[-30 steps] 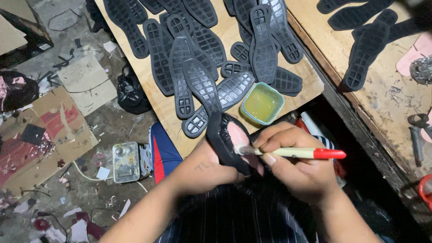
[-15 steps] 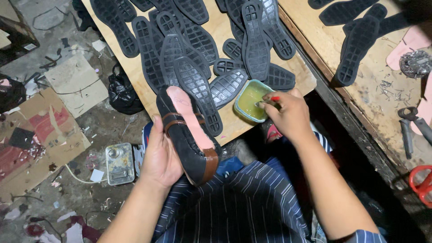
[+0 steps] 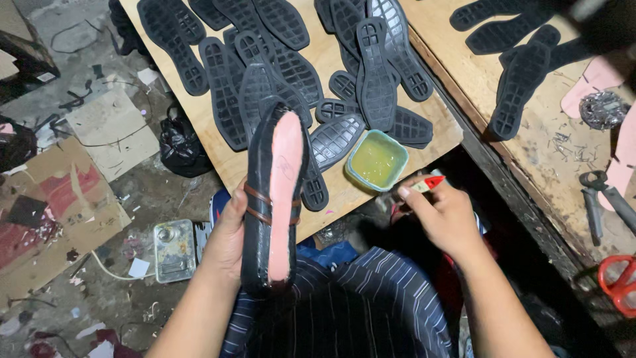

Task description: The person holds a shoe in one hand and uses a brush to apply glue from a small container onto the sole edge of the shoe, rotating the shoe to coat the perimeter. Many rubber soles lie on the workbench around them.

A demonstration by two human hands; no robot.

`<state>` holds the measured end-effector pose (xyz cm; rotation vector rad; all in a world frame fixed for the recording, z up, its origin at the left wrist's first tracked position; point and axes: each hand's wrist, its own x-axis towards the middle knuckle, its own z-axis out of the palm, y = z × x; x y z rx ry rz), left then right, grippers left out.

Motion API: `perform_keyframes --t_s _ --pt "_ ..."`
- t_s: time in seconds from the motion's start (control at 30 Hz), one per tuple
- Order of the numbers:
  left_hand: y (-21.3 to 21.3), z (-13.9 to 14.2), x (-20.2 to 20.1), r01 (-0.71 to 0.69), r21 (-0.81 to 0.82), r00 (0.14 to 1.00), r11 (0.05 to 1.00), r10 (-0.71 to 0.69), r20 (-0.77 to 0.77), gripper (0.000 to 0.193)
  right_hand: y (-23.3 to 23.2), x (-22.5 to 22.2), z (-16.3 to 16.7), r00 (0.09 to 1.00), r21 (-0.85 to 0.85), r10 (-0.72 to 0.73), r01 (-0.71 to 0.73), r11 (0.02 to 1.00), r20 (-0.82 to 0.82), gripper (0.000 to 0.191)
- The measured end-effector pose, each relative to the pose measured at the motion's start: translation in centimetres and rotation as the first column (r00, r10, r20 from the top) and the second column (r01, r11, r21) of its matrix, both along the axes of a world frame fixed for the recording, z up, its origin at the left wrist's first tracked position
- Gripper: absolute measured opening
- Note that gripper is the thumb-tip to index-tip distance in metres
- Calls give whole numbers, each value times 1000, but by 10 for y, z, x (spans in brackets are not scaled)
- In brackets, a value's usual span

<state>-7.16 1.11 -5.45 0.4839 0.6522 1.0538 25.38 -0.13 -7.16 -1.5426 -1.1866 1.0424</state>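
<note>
Left hand (image 3: 228, 242) wrapped around upturned black shoe (image 3: 273, 199), right hand (image 3: 447, 215) pinching red-handled brush (image 3: 427, 184) beside glue tub (image 3: 376, 160)

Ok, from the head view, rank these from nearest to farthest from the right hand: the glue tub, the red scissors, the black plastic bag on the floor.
1. Glue tub: just up and left of the right hand, on the board's edge.
2. Red scissors: far right, at the frame's edge.
3. Black plastic bag: on the floor at left, beyond the left hand and its shoe.

Black leather shoe (image 3: 265, 199) with pink insole (image 3: 285, 192); black grid-patterned rubber soles (image 3: 377, 79); pale green glue tub (image 3: 376, 160); navy striped cloth (image 3: 344, 311).
</note>
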Motion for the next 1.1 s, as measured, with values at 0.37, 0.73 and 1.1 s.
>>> perform_keyframes --t_s 0.37,0.73,1.1 --pt "12 47 28 303 301 946 904 -246 -211 102 -26 -29 74 793 524 99 298 798 -601 20" --pt "3 56 34 321 269 947 908 -297 -125 98 -37 -43 86 993 752 87 7 659 -86 20" --pt "4 58 29 353 191 930 916 -321 -180 99 -28 -32 80 968 698 15 171 695 -252 12"
